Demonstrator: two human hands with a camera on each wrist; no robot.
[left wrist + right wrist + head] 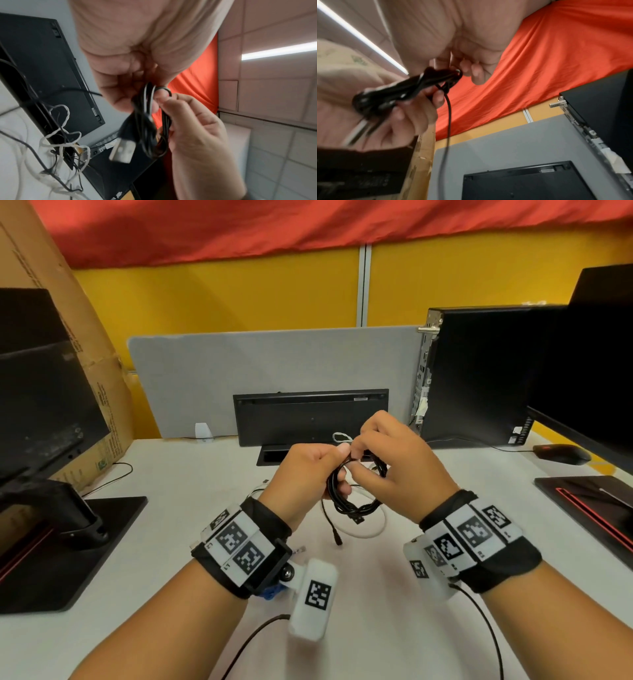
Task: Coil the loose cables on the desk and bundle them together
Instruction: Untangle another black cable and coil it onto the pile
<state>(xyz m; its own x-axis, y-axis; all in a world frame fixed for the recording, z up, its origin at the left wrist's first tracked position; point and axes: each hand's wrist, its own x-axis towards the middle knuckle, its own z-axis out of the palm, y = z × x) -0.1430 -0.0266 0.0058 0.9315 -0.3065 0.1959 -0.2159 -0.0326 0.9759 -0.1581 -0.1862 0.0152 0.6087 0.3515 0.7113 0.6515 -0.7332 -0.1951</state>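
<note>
Left hand: your left hand (310, 465) is curled round one side of the black cable coil (356, 501), its fingers (120, 94) closed on the bunched strands.
Right hand: your right hand (390, 453) pinches the top of the coil, fingers (181, 102) bent round a small loop of cable beside your left thumb.
Coil: you hold it in the air above the white tabletop (376, 594), between both hands; a USB plug (122, 151) dangles from it.
Loose cables: a white cable (370, 530) lies looped on the tabletop under the coil; more white and thin black strands tangle near the upturned keyboard (310, 416).
Nearby: a computer tower (479, 371) and a mouse (561, 453) stand at your right.
</note>
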